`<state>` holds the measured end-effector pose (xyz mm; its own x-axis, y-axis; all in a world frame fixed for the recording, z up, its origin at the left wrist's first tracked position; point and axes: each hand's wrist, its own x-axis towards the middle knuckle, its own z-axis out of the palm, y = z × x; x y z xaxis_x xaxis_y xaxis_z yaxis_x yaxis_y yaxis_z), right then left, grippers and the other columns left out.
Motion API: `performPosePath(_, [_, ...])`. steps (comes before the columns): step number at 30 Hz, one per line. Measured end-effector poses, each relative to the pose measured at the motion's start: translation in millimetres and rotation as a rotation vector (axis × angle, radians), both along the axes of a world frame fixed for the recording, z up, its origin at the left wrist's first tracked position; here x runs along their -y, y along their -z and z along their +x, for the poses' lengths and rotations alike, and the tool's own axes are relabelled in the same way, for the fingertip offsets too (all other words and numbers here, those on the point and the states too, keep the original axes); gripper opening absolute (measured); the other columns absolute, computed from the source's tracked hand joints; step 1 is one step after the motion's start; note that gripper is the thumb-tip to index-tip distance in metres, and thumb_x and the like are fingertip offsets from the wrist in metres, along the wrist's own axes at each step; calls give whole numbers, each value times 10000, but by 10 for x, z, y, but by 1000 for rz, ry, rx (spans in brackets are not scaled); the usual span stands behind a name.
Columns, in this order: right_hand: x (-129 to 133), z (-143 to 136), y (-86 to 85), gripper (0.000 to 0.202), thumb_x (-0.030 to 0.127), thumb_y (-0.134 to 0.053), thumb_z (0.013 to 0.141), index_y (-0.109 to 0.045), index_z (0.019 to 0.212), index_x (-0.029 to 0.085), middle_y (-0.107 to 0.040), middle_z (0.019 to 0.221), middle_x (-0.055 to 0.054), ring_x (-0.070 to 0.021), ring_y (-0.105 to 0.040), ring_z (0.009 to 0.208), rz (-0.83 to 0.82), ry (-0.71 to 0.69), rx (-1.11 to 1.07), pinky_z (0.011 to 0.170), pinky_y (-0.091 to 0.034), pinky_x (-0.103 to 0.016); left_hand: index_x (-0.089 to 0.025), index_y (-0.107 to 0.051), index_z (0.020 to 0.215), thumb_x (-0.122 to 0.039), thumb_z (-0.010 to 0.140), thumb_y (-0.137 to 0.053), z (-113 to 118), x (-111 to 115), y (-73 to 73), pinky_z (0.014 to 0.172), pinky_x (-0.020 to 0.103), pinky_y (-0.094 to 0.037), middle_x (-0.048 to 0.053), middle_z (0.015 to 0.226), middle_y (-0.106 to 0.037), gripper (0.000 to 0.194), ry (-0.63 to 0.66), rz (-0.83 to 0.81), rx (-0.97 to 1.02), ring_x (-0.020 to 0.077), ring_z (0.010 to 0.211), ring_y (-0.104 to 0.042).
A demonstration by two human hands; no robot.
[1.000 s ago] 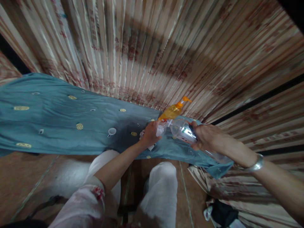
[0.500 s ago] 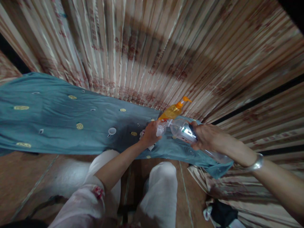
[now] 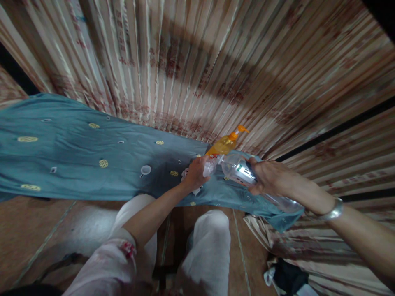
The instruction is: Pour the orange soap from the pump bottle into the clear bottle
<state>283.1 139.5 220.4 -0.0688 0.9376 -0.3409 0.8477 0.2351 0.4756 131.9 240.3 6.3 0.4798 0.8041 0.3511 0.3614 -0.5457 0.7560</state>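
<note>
My left hand is closed around a small clear plastic container, possibly a small bottle. In my right hand is a large clear plastic bottle with a silvery label, tilted so its neck points left. The bottle's mouth meets the small container's opening; I cannot tell whether liquid is flowing. Just behind them stands a pump bottle of yellow-orange liquid with an orange pump head. A whitish crumpled thing shows partly beneath my left hand.
A blue-green cloth with pineapple prints covers the long narrow surface before me. On it is a small white round shape, printed or real. A pleated curtain hangs behind. Dark items lie on the floor at lower right.
Almost nothing differs. Both hands keep their hold, and the large bottle stays tilted against the small container.
</note>
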Motion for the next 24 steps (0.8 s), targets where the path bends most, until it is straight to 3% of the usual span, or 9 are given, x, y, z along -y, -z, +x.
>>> performPosePath(9, [-4,-50,-21,421,341,-633,728,-524,1053,97,-645,684,-80,-243,-650,653,-14,31,39,540,-360,-290,-164,-364,1295,-134,629,-702,-7,3,-14,1028,454,-418,151,1286,-508,748,1,6,-5,295,1223,-493])
performPosePath(19, [-6,-9,-19,426,354,-628,727,-534,1051,94,-636,657,-64,-231,-634,616,-21,9,27,516,-333,-285,-220,-358,1298,-145,626,-708,9,-6,30,1013,463,-428,116,1272,-516,761,-10,22,14,296,1205,-512])
performPosePath(24, [-31,-35,-37,463,380,-617,737,-531,1078,79,-658,708,-101,-247,-651,660,-41,31,47,522,-335,-289,-198,-367,1294,-137,615,-714,6,-7,24,1023,455,-428,130,1279,-516,765,0,31,26,295,1219,-502])
